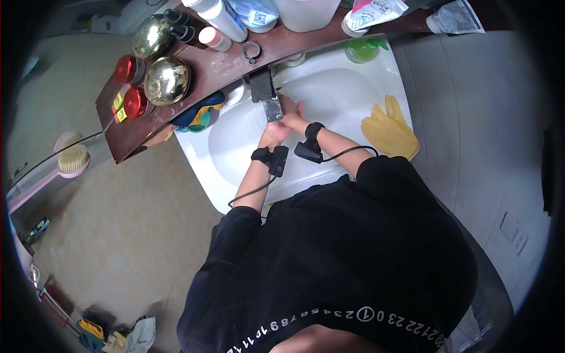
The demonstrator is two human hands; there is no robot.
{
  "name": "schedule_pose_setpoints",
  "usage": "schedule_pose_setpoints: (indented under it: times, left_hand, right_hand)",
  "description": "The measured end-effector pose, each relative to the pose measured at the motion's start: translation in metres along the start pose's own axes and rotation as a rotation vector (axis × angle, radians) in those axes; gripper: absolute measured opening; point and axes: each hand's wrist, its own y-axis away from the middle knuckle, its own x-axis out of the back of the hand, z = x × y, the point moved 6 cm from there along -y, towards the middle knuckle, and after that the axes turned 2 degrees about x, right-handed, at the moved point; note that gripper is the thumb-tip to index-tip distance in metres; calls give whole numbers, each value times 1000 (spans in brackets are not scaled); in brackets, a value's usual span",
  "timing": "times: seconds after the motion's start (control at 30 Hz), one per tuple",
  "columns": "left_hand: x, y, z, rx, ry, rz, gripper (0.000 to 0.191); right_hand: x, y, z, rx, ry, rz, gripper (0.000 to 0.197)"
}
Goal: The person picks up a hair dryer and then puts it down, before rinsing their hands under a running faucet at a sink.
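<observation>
Both my hands meet over the basin of a white washbasin (pixel 379 84), under the dark, flat spout of a faucet (pixel 262 86). My left hand (pixel 276 132) lies below the spout tip and looks wet. Against it, reaching in from the right, is my right hand (pixel 291 108), partly hidden by the faucet. Whether anything is between the palms cannot be seen. A yellow rubber glove (pixel 390 128) lies on the basin's right rim. At the back right corner stands a green pump bottle (pixel 364 50). Each wrist wears a black strap with a small cabled box.
A dark red shelf (pixel 220 68) overhangs the basin's back edge, holding bottles, tubes, gold domed containers (pixel 167 80) and red-lidded jars (pixel 136 102). Folded cloths (pixel 201 110) and a green cup are beneath it. A pink brush (pixel 73 161) hangs at the left.
</observation>
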Motion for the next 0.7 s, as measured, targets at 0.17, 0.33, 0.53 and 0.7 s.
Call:
schedule_pose_setpoints:
  times: [0.17, 0.33, 0.53, 0.7]
  left_hand:
    - [10, -5, -7, -49, 135, 42, 32]
    - [6, 1, -15, -132, 331, 47, 35]
    - [-4, 8, -14, -258, 251, 58, 31]
    - [26, -9, -13, -207, 197, 54, 18]
  right_hand:
    - [-1, 15, 1, 103, -35, 20, 32]
    - [2, 21, 5, 146, -55, 34, 32]
    - [-1, 24, 3, 185, -64, 40, 32]
    - [2, 32, 2, 204, -46, 27, 33]
